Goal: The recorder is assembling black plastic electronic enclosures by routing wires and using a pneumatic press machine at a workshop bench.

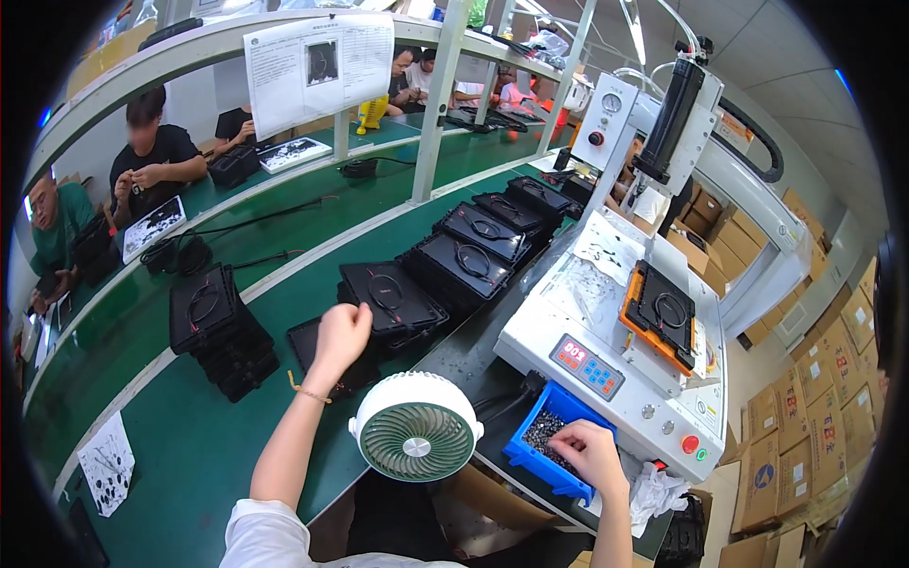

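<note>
My left hand [343,333] is closed, its fingers curled beside the stack of black plastic panels; what it may hold is hidden. Just below it lies a lower black panel [305,343], partly covered by the hand and wrist. With bent fingertips pressed together, my right hand [587,450] dips into a blue bin [566,396] of small dark metal pieces [543,431] that look like screws. Anything pinched there is too small to make out. A black panel with a coiled cable [668,310] sits in an orange fixture [644,342] on the white bench machine.
A white fan [417,428] stands between my forearms. Stacked black panels [464,262] line the green bench, another stack [216,331] at left. The machine's control panel [587,367] faces me, its black vertical tool [670,118] overhead. Co-workers sit across the bench; cartons [805,417] rise at right.
</note>
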Demonstrator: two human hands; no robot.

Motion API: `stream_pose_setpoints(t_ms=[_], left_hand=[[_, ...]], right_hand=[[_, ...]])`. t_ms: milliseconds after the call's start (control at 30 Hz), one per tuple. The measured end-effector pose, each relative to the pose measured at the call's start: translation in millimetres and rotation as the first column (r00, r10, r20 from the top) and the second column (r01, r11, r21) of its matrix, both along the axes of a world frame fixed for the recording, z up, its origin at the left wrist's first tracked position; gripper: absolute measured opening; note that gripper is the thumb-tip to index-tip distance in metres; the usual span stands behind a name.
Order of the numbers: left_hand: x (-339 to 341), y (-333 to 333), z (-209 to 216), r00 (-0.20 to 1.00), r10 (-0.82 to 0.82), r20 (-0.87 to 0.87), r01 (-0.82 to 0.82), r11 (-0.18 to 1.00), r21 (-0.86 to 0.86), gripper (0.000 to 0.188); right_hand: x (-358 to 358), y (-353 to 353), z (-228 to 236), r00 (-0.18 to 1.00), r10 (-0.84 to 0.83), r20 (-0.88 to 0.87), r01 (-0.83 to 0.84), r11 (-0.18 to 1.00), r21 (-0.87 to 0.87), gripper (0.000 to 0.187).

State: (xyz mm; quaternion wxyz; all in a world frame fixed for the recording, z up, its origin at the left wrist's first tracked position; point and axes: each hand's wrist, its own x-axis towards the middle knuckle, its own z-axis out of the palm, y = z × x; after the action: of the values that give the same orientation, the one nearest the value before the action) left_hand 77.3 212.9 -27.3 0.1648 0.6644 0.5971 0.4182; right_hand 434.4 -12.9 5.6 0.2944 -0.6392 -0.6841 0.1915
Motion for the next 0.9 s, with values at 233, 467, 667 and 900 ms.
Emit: stream_pose_setpoints(t_ms=[233,467,667,900], left_hand=[[-6.4,-29.6,49.4,0.422,-0.160,0.892,0.350,0.937,0.003,0.021],[3.0,-83.1,97.1,0.233,-0.369,0.900,0.522,0.828,0.204,0.061],[20.3,-123.7,116.4,0.240,-0.428,0.871,0.507,0.821,0.264,0.068],[25.7,-141.5,105.5,0.167,-0.543,0.823,0.669,0.675,0.310,0.065]], right_hand=[[-8.4,7.7,18.7,0.857,0.108,-0.503,0.040,0.961,0.275,0.010],[-60.6,26.4,72.1,0.640,0.454,-0.620,-0.207,0.879,0.430,0.019],[-91.2,25.0,89.9,0.649,0.466,-0.601,-0.286,0.882,0.375,0.019],[-119.3,30.4,94.5,0.946,0.321,0.050,-0.276,0.712,0.645,0.026]])
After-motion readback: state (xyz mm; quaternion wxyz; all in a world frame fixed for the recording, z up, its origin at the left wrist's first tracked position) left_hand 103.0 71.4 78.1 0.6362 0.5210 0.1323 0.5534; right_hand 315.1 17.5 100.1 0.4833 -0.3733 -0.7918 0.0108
